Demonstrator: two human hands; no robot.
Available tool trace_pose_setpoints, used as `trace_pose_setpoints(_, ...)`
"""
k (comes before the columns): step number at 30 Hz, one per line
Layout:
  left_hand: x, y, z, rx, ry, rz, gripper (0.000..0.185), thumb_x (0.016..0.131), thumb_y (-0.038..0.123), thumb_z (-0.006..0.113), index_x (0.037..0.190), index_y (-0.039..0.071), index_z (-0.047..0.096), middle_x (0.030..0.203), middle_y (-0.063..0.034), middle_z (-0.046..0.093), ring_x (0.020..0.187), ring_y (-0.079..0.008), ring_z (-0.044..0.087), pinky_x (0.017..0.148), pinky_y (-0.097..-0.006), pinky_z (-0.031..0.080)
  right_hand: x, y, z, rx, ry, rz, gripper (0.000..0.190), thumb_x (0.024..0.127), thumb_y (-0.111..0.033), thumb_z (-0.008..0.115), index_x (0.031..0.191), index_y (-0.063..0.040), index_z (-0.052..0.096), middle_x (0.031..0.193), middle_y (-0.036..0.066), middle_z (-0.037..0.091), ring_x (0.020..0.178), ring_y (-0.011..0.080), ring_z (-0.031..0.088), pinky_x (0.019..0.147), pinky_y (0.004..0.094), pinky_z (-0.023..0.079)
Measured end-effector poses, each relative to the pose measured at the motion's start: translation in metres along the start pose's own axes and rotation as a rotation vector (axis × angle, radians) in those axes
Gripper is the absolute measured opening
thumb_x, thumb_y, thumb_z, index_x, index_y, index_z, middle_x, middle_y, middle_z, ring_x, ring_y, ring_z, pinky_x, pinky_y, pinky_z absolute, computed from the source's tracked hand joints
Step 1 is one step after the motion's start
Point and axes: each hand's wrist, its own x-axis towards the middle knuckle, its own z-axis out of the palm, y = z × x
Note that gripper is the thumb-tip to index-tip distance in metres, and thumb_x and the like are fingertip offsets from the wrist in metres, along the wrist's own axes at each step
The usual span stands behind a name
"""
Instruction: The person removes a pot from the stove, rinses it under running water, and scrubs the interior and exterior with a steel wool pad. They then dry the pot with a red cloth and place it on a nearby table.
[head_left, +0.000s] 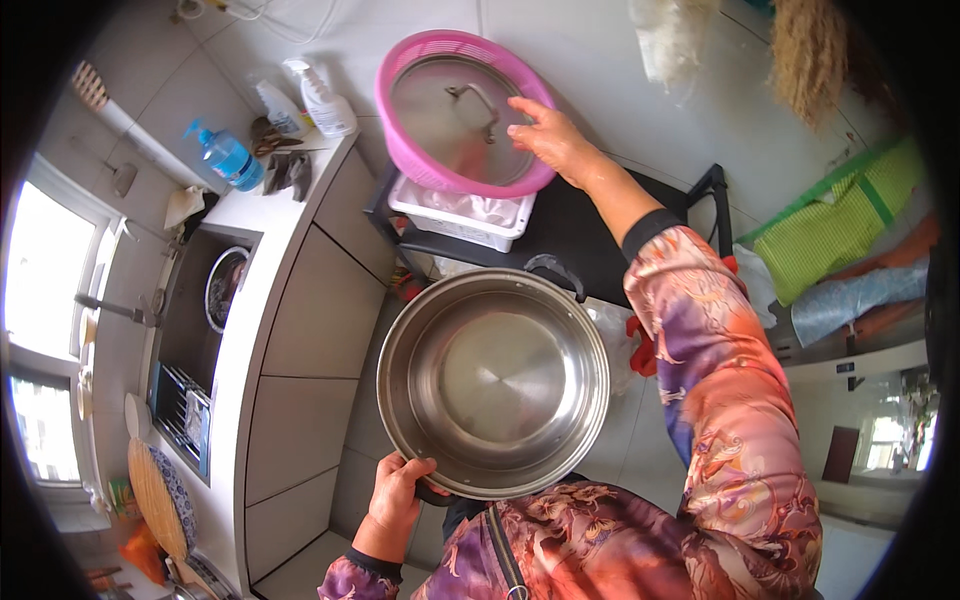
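Observation:
A wide stainless steel pot hangs before my body, its inside bare and shiny. My left hand grips the dark handle on its near side, thumb over the rim. The opposite dark handle is free. Farther off, my right hand reaches over the edge of a pink plastic basket, fingers apart and holding nothing. In that basket lies a round glass lid with a metal handle; whether my fingertips touch the lid I cannot tell.
Beneath the basket, a white plastic bin sits on a black table. At left runs a white countertop with a sink, a metal bowl, a blue pump bottle and a spray bottle. A green bag is at right.

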Motion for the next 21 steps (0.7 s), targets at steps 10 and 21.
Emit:
trace_pose_setpoints(10, 0.009, 0.035, 0.079, 0.086, -0.179, -0.022, 0.014, 0.082, 0.004, 0.056, 0.089, -0.007, 0.061, 0.07, -0.0144, 0.065, 0.053, -0.0223, 0.062, 0.055, -0.0293, 0.051, -0.212, -0.007, -0.12, 0.238, 0.651, -0.07, 0.033, 0.098, -0.014, 0.049, 0.128, 0.0, 0.05, 0.117, 0.014, 0.061, 0.082, 0.0184, 0.067, 0.067, 0.0271, 0.053)
trace_pose_setpoints(21, 0.084, 0.056, 0.196, 0.039, -0.318, 0.096, 0.016, 0.085, 0.002, 0.052, 0.084, -0.011, 0.06, 0.068, -0.0185, 0.064, 0.056, -0.0265, 0.062, 0.058, -0.0363, 0.055, -0.329, 0.075, -0.106, -1.506, 0.477, -0.028, 0.047, 0.084, -0.023, 0.051, 0.13, -0.014, 0.058, 0.132, 0.011, 0.055, 0.133, 0.0302, 0.041, 0.113, 0.0476, 0.027)
